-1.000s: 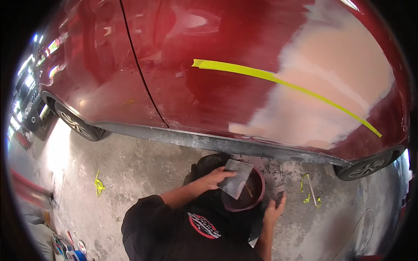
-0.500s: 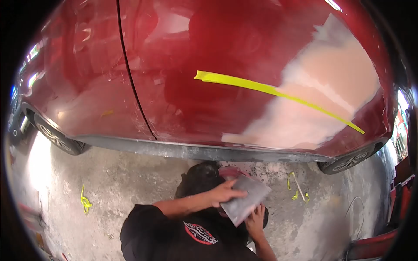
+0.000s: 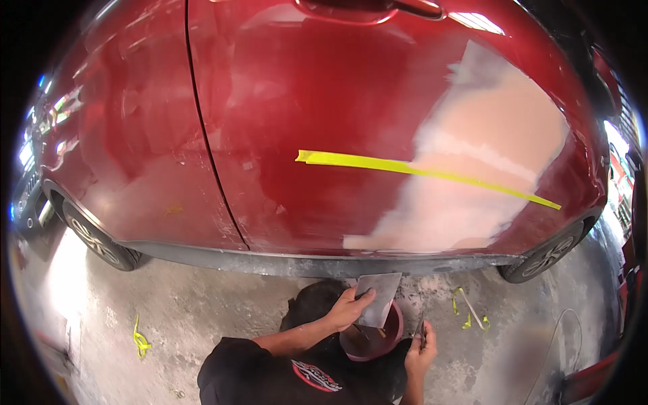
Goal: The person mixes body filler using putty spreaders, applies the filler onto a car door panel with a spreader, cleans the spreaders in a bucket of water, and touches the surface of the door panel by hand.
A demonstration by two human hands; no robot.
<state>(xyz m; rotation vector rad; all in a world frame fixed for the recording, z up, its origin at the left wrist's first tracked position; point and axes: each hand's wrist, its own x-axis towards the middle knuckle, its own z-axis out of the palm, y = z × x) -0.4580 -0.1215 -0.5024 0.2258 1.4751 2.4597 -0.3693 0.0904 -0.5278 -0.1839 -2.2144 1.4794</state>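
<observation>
My left hand (image 3: 346,310) grips a flat grey rectangular plate (image 3: 379,304), thumb on top, held up in front of the car's dark sill. On the other side, my right hand (image 3: 422,345) is closed around a thin dark tool (image 3: 422,325) seen edge-on; its exact kind cannot be made out. Between my hands and lower sits a pinkish-red bucket (image 3: 398,327), with a dark form and a small brownish item visible inside. The red car door panel (image 3: 317,202) ahead carries a pale pink and white filler patch (image 3: 499,121) crossed by a yellow tape strip (image 3: 358,160).
The dark sill (image 3: 283,265) runs low along the car between two wheels (image 3: 94,236). Yellow tape scraps (image 3: 140,343) and a pale stick (image 3: 470,306) lie on the concrete floor (image 3: 202,304). A thin hose or wire (image 3: 555,337) curves at right.
My right hand has left the plate's edge and moved right, now with the thin tool in it. The plate has turned more upright, uncovering the bucket. The view has tilted upward.
</observation>
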